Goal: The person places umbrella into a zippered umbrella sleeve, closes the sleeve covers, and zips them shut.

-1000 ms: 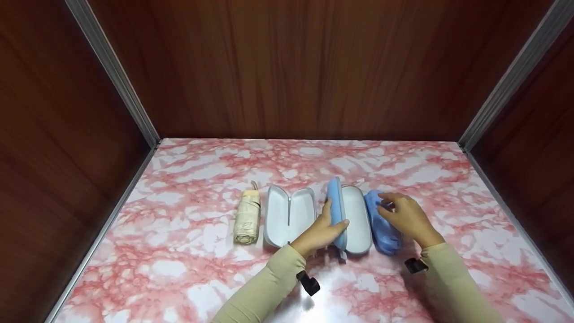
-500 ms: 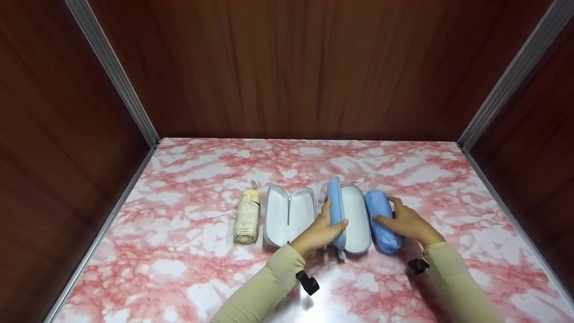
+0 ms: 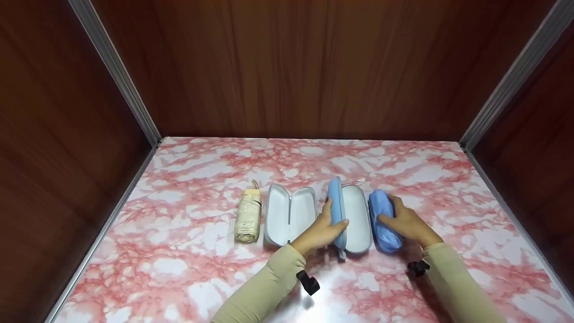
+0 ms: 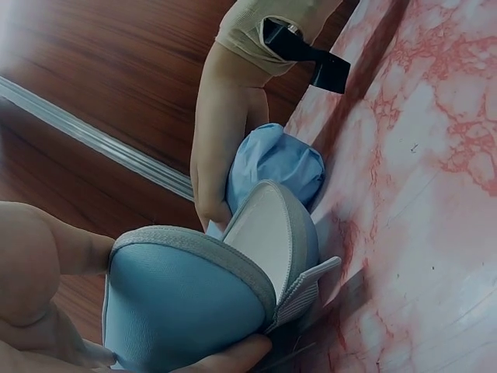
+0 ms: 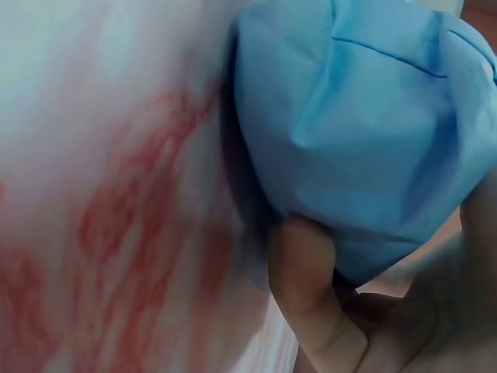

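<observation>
In the head view my left hand grips the raised lid of a light-blue zippered hard case, which stands part open with its pale grey inside showing. The left wrist view shows the thumb and fingers round the lid's blue shell. To the right of that case lies a blue folded umbrella, a rolled bundle of creased cloth. My right hand grips it from the right, thumb on the near side and fingers over the far side. In the right wrist view the umbrella's cloth fills the space above the thumb.
A second zippered case, pale inside, lies wide open left of the left hand. Beyond it lies a beige folded umbrella with a wrist loop. The red-and-white marbled table is bounded by brown wood-grain walls.
My right hand has come down from above the blue umbrella and now grips it; the umbrella has shifted slightly right. My left hand keeps its hold on the lid.
</observation>
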The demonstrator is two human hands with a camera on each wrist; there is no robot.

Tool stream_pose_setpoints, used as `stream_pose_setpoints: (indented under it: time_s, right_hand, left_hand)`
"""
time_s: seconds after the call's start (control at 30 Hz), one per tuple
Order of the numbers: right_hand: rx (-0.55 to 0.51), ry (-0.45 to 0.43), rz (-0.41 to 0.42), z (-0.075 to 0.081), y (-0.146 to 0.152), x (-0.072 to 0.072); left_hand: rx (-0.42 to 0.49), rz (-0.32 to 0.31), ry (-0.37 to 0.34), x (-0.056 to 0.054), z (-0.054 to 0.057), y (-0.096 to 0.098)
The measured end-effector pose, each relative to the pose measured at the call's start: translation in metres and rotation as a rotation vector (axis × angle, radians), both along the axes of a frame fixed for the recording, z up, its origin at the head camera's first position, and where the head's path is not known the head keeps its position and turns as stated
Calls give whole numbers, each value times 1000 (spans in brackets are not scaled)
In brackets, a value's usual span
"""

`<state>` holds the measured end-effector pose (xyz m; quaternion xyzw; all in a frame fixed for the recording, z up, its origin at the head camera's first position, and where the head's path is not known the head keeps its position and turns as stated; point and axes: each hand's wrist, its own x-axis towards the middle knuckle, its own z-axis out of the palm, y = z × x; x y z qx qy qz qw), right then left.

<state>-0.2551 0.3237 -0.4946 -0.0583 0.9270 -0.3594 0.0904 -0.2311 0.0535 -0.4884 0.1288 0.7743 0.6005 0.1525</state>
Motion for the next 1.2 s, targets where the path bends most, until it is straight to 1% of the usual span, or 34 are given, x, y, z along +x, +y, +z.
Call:
stream_pose_setpoints:
  time_s: [0.2, 0.37, 0.47, 0.67, 0.77, 0.9, 1.03, 1.2]
  right_hand:
    - [-11, -2, -45, 5, 0, 2]
    - [-27, 12, -74, 16, -2, 4]
    - [-38, 15, -68, 23, -5, 6]
    - [-60, 41, -56, 34, -15, 13]
    - [-84, 57, -45, 38, -22, 16]
    - [-103, 77, -15, 40, -32, 18]
    - [-103, 81, 23, 37, -41, 18]
    - [-78, 77, 42, 32, -51, 14]
  left_hand:
    - [-35, 3, 5, 1, 0, 0]
    - [-20, -6, 17, 1, 0, -1]
    - [-21, -8, 23, 1, 0, -1]
    - [-24, -16, -12, 1, 0, 0]
    - [-29, -15, 9, 1, 0, 0]
    - [-30, -15, 30, 1, -1, 0]
    - [-8, -8, 20, 2, -2, 1]
    - [-2, -2, 24, 1, -2, 1]
